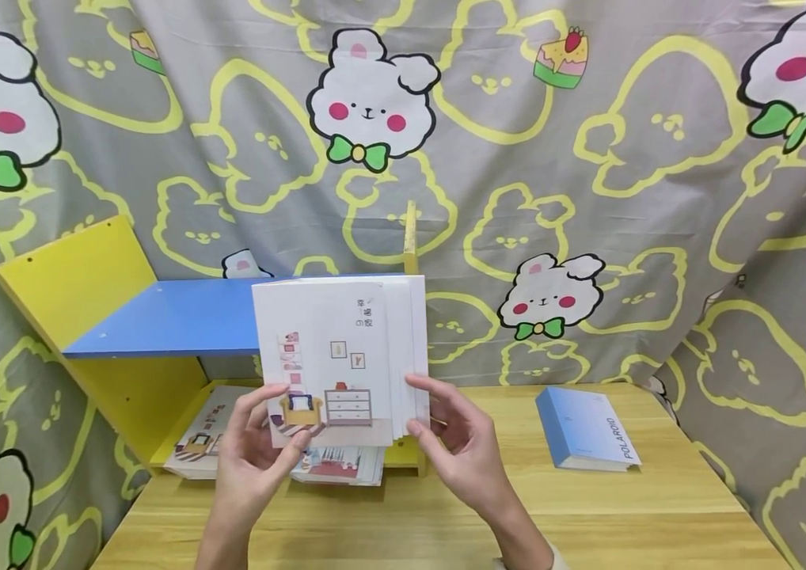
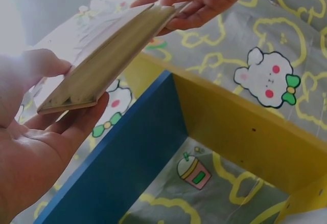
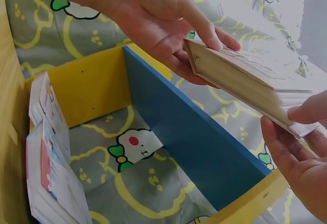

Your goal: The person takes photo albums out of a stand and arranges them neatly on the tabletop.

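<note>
A white book (image 1: 332,317) with a printed room scene of an armchair, a chest of drawers and small pictures on its cover is held up in front of the shelf. My left hand (image 1: 253,443) grips its left lower edge, thumb on the cover and fingers behind. At the opposite side, my right hand (image 1: 463,443) pinches the loose page edges, which are slightly fanned. The left wrist view shows the book's thick page block (image 2: 102,65) tilted between both hands. In the right wrist view, the right-hand fingers and thumb hold the book's near corner (image 3: 299,128).
A yellow shelf (image 1: 82,269) with a blue board (image 1: 168,317) stands at the back left. On its lower level lie an illustrated book (image 1: 196,427) and another book (image 1: 346,467). A blue "POLAROID" book (image 1: 584,427) lies at right on the wooden table (image 1: 574,522). A patterned curtain (image 1: 503,198) hangs behind.
</note>
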### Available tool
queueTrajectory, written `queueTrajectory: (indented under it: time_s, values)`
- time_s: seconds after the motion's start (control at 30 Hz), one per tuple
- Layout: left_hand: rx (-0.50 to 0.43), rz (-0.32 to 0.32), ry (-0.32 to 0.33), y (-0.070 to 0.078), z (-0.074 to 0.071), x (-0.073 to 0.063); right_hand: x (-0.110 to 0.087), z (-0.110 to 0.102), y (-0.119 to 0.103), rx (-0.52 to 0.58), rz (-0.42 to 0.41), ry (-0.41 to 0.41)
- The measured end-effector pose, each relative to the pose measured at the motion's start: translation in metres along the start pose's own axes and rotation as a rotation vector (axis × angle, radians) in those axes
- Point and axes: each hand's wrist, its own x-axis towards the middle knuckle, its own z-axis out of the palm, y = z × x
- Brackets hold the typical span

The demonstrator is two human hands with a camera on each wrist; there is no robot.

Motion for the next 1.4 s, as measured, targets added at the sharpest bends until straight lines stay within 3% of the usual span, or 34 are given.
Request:
queueTrajectory:
  time_s: [0.17,0.4,0.73,1.4]
  values:
    - [-0.015,0.026,-0.007,-0.003,0.007,0.002,-0.002,-0.007,-0.003,-0.012,0.01,0.01]
    - [-0.007,-0.001,-0.015,-0.009,0.015,0.001,-0.007,-0.016,-0.007,-0.041,0.043,0.026]
    - [-0.051,0.029,-0.044,-0.013,0.03,0.003,-0.016,-0.028,-0.016,-0.083,0.075,0.044]
    - [-0.117,0.027,-0.042,-0.025,0.064,0.011,-0.016,-0.064,-0.03,-0.133,0.099,0.032]
